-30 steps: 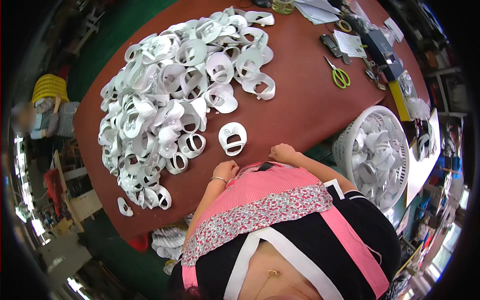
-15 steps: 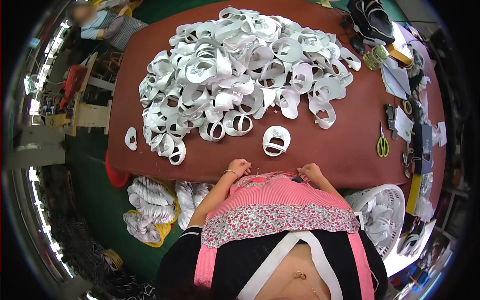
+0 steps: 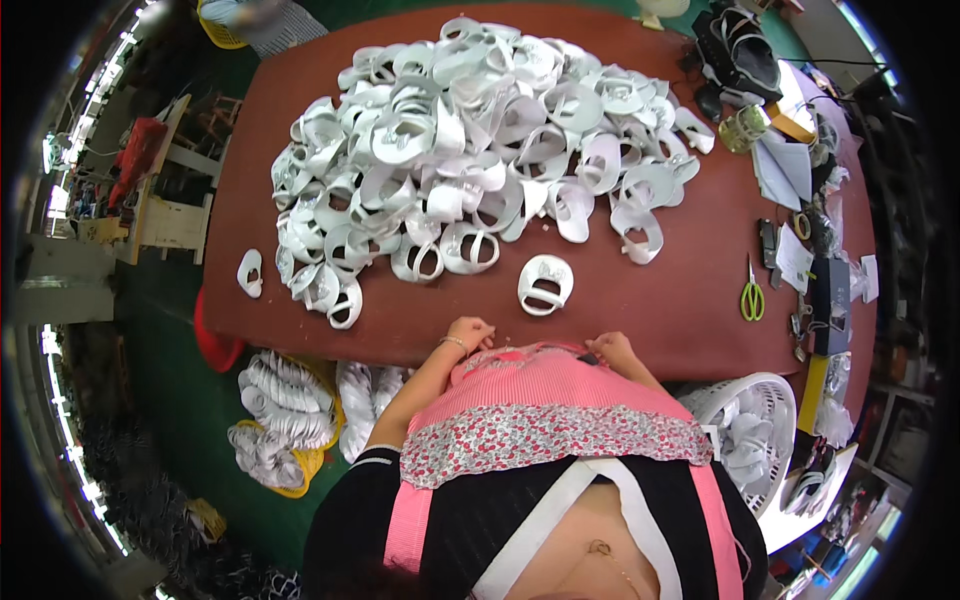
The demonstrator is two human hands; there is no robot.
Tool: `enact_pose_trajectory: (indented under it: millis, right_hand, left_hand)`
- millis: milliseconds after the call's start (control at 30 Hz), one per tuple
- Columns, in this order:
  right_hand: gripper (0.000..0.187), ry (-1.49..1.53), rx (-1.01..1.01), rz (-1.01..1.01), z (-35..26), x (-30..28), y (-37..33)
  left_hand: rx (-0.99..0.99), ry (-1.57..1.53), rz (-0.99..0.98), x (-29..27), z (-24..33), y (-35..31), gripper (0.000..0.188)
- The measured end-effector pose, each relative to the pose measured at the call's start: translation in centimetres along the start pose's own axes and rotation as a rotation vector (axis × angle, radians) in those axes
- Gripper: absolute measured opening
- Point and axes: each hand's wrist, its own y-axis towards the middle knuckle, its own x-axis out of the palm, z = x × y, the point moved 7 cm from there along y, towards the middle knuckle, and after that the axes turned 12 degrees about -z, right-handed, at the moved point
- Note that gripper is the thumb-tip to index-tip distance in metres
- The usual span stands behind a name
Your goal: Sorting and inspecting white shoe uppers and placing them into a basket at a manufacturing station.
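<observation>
L hand (image 3: 470, 332) & R hand (image 3: 612, 348) sit low at the near edge of the counter (image 3: 690, 325), a bit apart, w/ the top edge of the pink apron (image 3: 560, 385) btwn them. Fingers on both part-curled, thumbs close in. Can't tell if either is pinching apron cloth or just resting by it; no visor in either. Bracelet (image 3: 453, 342) on L wrist.

Lone white visor (image 3: 546, 284) lies flat straight ahead of the gap btwn hands, touching neither. L hand looks slightly nearer, tho not by much. Brim-to-strap axis runs approx fore-aft, far end leaning a touch R; strap side faces the hands, brim side w/ dark print points away.

R of R hand, below counter level: white basket (image 3: 783, 418) w/ white pcs inside. L of L hand, also below: stacks of white pcs (image 3: 290, 400), some in yellow containers.

Farther out, well L of L hand: small white visor (image 3: 250, 273) by itself. Ahead of both hands, past the lone one: big heap of white visors (image 3: 470, 130), jumbled, various angles. Ahead & R of R hand: green-handled scissors (image 3: 752, 300), then papers (image 3: 795, 260), tape roll (image 3: 801, 225), dark box (image 3: 830, 305). Farthest, same side: glass jar (image 3: 743, 128), black bag (image 3: 745, 55).
</observation>
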Motion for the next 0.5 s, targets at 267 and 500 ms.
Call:
enact_pose_trajectory:
  millis: [267,500]
  right_hand:
    - [0.029,-0.693,-0.471,0.130,4.7,-0.5,4.8]
    - [0.024,-1.222,-0.593,0.206,-6.5,-0.2,7.1]
  left_hand:
    - [0.025,0.363,-0.036,-0.3,1.0,1.1,0.026]
    - [0.051,0.649,-0.044,-1.7,-3.8,3.8,0.034]
